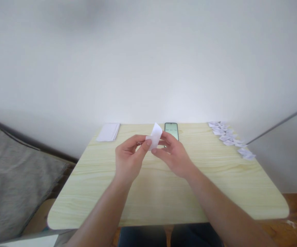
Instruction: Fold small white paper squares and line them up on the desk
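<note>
A small white slip of paper [155, 136] is held up above the light wooden table [164, 192], pinched between both hands. My left hand [129, 158] grips its lower left edge with thumb and forefinger. My right hand [173, 154] pinches its right side, fingers curled. The paper's top corner points up and looks partly folded.
A stack of white paper sheets [108, 132] lies at the table's far left corner. A phone [171, 129] with a lit screen lies at the far middle. Several small folded white paper pieces [229, 138] run along the far right edge. A grey fabric surface [14, 181] lies left of the table.
</note>
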The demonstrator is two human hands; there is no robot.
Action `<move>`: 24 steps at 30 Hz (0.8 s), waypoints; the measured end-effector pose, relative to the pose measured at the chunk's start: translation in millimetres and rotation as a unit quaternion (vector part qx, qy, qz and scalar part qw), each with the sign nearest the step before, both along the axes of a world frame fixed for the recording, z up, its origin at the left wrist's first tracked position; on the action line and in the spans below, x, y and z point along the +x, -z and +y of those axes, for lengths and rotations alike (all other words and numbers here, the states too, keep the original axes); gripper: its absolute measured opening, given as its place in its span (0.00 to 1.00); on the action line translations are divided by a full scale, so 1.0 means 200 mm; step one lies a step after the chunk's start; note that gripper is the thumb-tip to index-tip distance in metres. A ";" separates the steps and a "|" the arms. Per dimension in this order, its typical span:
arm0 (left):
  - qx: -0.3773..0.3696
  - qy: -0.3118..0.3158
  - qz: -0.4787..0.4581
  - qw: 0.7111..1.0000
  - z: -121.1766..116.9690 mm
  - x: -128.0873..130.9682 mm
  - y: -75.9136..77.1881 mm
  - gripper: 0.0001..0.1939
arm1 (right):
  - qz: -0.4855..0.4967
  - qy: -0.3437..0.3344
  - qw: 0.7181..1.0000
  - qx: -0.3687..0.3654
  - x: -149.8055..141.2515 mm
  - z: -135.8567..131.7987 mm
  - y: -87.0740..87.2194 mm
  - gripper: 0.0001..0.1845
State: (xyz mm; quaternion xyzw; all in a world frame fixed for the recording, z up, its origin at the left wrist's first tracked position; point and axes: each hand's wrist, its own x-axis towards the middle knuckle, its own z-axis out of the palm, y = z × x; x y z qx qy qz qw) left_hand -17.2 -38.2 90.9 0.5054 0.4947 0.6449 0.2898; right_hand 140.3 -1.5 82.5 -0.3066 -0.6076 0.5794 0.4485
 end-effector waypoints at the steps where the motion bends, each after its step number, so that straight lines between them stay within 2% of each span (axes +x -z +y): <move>1: 0.007 0.014 0.004 1.000 0.03 0.02 -0.05 0.06 | 0.024 -0.008 1.000 -0.002 0.03 0.02 -0.05 0.27; 3: 0.034 0.020 0.049 0.998 0.10 0.06 -0.15 0.06 | 0.057 0.001 0.998 0.002 0.08 0.06 -0.16 0.21; 7: 0.128 -0.029 0.123 0.984 0.23 0.12 -0.34 0.07 | 0.077 0.036 0.996 0.032 0.16 0.16 -0.35 0.14; 10: 0.159 -0.031 0.136 0.977 0.28 0.16 -0.45 0.11 | 0.084 0.057 0.993 0.057 0.21 0.21 -0.45 0.11; 12: 0.154 -0.001 0.106 0.982 0.30 0.17 -0.49 0.13 | 0.084 0.056 0.994 0.052 0.24 0.23 -0.48 0.11; 16: 0.094 0.071 0.027 0.993 0.32 0.18 -0.51 0.11 | 0.099 0.040 0.994 0.021 0.28 0.25 -0.50 0.12; 19: 0.058 0.121 0.019 0.991 0.32 0.19 -0.49 0.07 | 0.106 0.034 0.994 0.013 0.29 0.25 -0.49 0.12; 24: 0.052 0.135 0.045 0.988 0.29 0.19 -0.49 0.07 | 0.113 0.063 0.992 0.003 0.28 0.24 -0.49 0.10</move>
